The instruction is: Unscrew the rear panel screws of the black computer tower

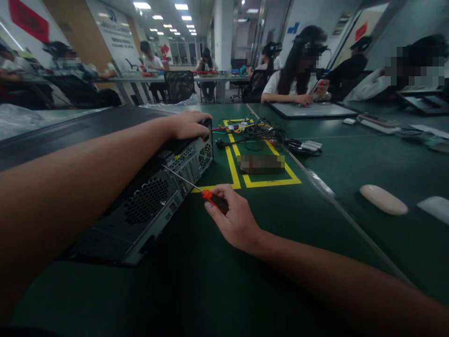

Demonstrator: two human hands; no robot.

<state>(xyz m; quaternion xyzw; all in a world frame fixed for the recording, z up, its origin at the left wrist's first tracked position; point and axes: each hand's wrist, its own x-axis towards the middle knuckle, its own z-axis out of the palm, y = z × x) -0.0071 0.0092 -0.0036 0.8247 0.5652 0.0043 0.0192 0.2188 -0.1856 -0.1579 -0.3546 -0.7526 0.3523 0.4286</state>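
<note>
Case: 1 computer case [164,201], left half of frame, on the green tabletop [280,252], rear panel facing lower right.
Grilles: 2 clear on that panel; 1 round fan grille [205,155] near centre, 1 big honeycomb vent [145,201] left of it.
Screwdriver: 1, orange/black handle [207,194], mid-frame, shaft pointing upper left to the panel's upper edge; can't tell if the tip touches.
Right hand: 1 [240,222], just below centre, fingers and thumb pinching the screwdriver handle.
Left hand: 1 [189,125], upper centre, lying on the case's far top corner, fingers over the edge; can't tell if they grip.
Cables: 1 tangle [264,130], upper centre-right, strands too mixed to count.
Block: 1 [261,164], right of centre, pixelated, inside yellow tape [273,183].
Rounded pale items: 2 at right; 1 whole [383,199], 1 cut by the frame [435,208].
</note>
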